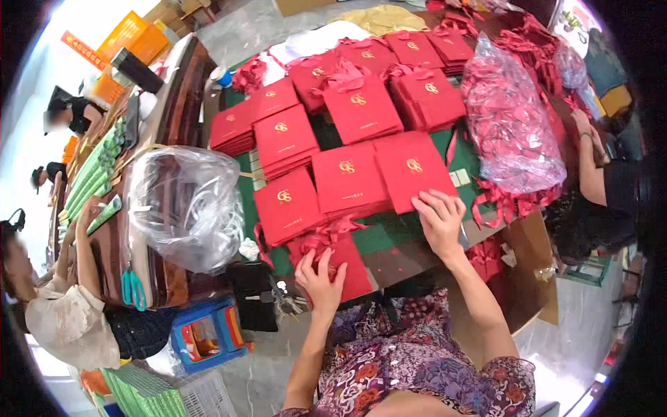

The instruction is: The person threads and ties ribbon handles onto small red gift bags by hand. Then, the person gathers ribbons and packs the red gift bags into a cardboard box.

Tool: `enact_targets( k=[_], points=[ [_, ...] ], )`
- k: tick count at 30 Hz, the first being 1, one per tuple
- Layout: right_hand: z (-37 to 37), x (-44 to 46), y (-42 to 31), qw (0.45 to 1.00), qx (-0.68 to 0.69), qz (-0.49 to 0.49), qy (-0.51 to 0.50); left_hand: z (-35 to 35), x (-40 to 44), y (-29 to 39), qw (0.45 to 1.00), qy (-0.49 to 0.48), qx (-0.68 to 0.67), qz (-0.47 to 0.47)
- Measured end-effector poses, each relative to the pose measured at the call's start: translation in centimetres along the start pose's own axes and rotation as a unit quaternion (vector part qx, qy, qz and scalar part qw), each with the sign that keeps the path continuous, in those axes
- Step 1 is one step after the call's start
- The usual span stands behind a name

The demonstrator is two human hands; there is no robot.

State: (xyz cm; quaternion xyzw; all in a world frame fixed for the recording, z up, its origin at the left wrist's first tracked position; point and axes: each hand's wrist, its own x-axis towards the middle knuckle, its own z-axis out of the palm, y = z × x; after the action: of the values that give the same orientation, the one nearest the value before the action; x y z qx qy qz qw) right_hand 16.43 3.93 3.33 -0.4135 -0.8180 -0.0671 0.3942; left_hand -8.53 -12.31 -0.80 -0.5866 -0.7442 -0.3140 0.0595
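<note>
Flat red gift bags with gold lettering lie in several stacks before me. My left hand (319, 281) rests on a red bag (356, 267) at the front edge of the table, its fingers spread and slightly bent. Bunched red ribbon (330, 233) lies at the top of that bag. My right hand (440, 221) touches the lower right corner of another red bag (411, 167), with its fingers apart; its palm side is hidden. Left of that bag is a stack of red bags (347, 177), and another stack (286, 205) sits farther left.
A clear plastic bag full of red ribbon items (514, 118) lies on the right. An empty-looking clear plastic bag (184, 208), teal scissors (133, 288) and green rolls (94, 174) are on the left. People work on both sides. An open cardboard box (535, 271) stands below right.
</note>
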Motion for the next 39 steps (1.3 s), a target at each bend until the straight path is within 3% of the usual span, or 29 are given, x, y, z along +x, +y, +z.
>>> enact_targets(
  k=[3, 7, 9, 10, 12, 24, 31, 34, 39],
  points=[
    [-0.1, -1.9, -0.2, 1.000, 0.024, -0.013, 0.011, 0.0, 0.9, -0.1, 1.000, -0.006, 0.012, -0.010],
    [-0.3, -3.1, 0.0, 1.000, 0.017, -0.025, 0.002, -1.6, 0.6, -0.7, 0.994, -0.050, -0.098, -0.016],
    [0.3, -3.4, 0.2, 0.999, 0.026, -0.029, 0.007, -5.0, 1.4, 1.0, 0.983, -0.167, -0.080, 0.006],
    [0.3, -3.5, 0.3, 0.999, 0.028, -0.031, 0.009, -5.1, 1.1, 0.4, 0.983, -0.165, -0.078, 0.005],
    [0.1, -3.7, 0.1, 0.999, 0.029, -0.028, -0.001, -4.8, 0.2, -1.1, 0.958, -0.278, 0.041, 0.055],
    [-2.1, -8.3, -1.2, 0.993, 0.063, -0.093, -0.039, -4.0, 0.5, -2.7, 0.974, -0.210, -0.020, 0.078],
    [-1.4, -7.6, -1.2, 0.985, 0.096, -0.039, -0.135, -4.2, 0.6, -2.8, 0.975, -0.205, -0.023, 0.084],
    [-1.3, -7.9, -2.2, 0.990, 0.110, -0.038, -0.080, -5.6, 0.5, -2.2, 0.972, -0.220, -0.011, 0.081],
    [-0.2, -5.0, -6.8, 0.980, 0.171, -0.057, -0.084, -6.6, 0.2, -1.5, 0.978, -0.188, -0.032, 0.081]
  ],
)
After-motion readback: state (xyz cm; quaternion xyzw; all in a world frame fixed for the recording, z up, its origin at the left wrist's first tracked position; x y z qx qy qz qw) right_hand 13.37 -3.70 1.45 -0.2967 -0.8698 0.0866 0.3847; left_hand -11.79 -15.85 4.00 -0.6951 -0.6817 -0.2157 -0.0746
